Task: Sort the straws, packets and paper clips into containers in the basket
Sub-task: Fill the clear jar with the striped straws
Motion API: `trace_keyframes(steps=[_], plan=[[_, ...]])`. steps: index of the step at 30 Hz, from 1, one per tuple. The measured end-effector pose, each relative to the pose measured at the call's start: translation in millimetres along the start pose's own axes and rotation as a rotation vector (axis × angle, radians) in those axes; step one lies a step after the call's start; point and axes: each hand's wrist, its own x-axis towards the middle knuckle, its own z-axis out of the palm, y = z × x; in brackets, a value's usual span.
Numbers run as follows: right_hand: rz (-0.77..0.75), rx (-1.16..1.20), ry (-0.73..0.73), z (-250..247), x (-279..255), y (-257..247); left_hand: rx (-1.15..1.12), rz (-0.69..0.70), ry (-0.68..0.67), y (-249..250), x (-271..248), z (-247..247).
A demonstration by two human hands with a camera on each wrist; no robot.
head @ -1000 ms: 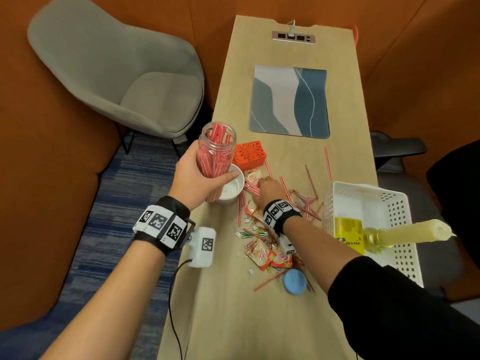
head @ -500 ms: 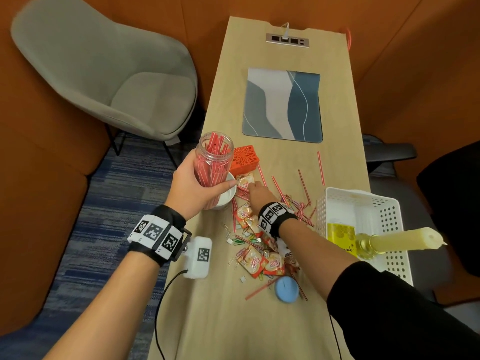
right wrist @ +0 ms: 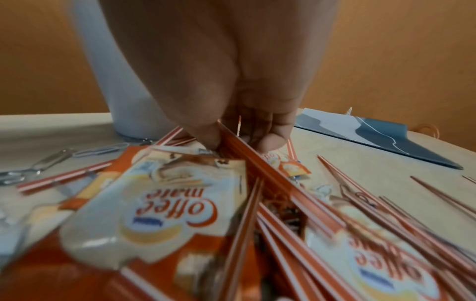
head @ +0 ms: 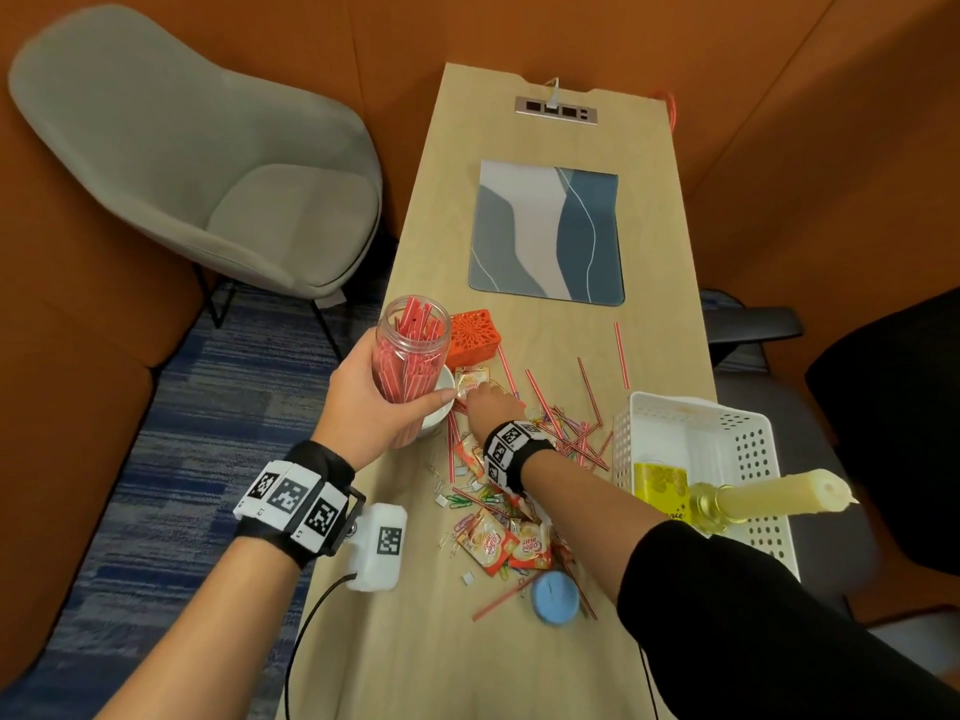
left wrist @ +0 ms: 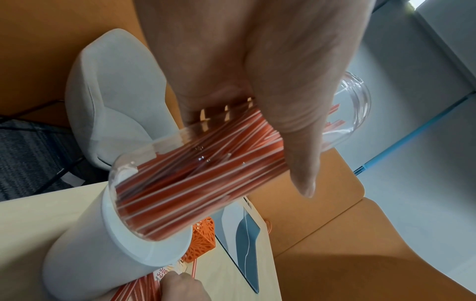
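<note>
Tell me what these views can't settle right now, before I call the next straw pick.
- Right hand, right wrist view: whether it grips the straw at its fingertips; blur and the palm hide it.
- White cup, head view: contents blocked by the jar the left hand holds.
- Basket, head view: its near end is hidden by the candle.

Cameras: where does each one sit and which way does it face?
Head: looks down on the table; both forearms show.
Left wrist: looks along the left hand gripping the jar of straws.
Right wrist: low over packets; right hand pinches straws.
Shared: the white cup appears in both wrist views.
</note>
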Motion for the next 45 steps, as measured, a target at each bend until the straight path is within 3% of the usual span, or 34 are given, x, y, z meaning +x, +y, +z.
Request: trace_keyframes(steps=[3,5,11,14,17,22,25,31,35,37,42,45], plan=[[-0.029,0.022,0.033,4,0,8,-0.017,0.006,-0.003,-1,-3,2],[-0.017,0.166,0.057,0,-2,17,-0.033,0.002,-0.006,-1,-3,3],[0.256,1.037,0.337,-42,-28,54,-0.057,-0.004,-0.022,0,2,11],[0.379,1.506,0.376,-66,-45,76,-0.071,-0.002,-0.043,1,5,21],[0.266,1.992,0.401,-114,-75,93,-0.058,0.005,-0.092,1,6,39],[-0.153,2.230,0.596,-202,-135,99,0.009,0.038,-0.243,1,-1,70],[-0.277,2.220,0.685,-225,-159,87,0.036,0.069,-0.298,10,-11,84],[-0.113,2.027,0.612,-184,-176,39,-0.021,0.102,-0.331,28,-37,92],[-0.053,1.241,0.748,-166,-193,40,-0.047,0.083,-0.287,28,-56,81],[-0.048,1.031,0.757,-161,-201,45,-0.066,0.076,-0.271,27,-63,74],[-0.104,1.046,0.432,-161,-226,44,0.012,0.067,-0.237,29,-75,62],[-0.140,1.069,0.544,-173,-237,46,0.048,0.064,-0.244,28,-82,60]])
